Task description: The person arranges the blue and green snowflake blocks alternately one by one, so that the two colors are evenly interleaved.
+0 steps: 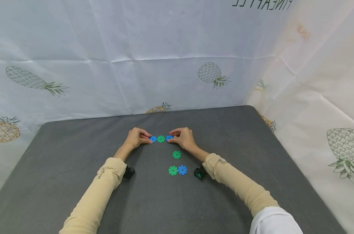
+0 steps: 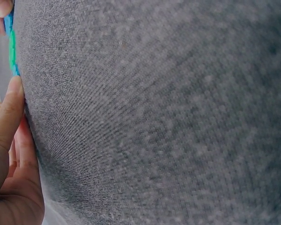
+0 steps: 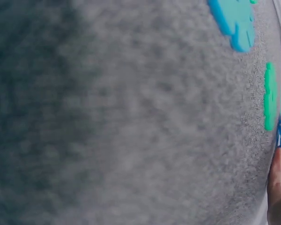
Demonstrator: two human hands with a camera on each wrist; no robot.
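Note:
Three notched plastic discs form a row toward the far side of the table, a green disc between two blue ones. My left hand pinches the left blue disc at its outer edge. On the other side, my right hand holds the right blue disc between thumb and fingers, which partly cover it. The left blue disc adjoins the green one edge to edge. In the left wrist view the row appears edge-on, with the green disc beyond my left thumb.
Nearer on the dark grey table lie a loose green disc, another green disc and a blue disc beside it. A pineapple-printed white cloth hangs behind the table's back edge and along its right.

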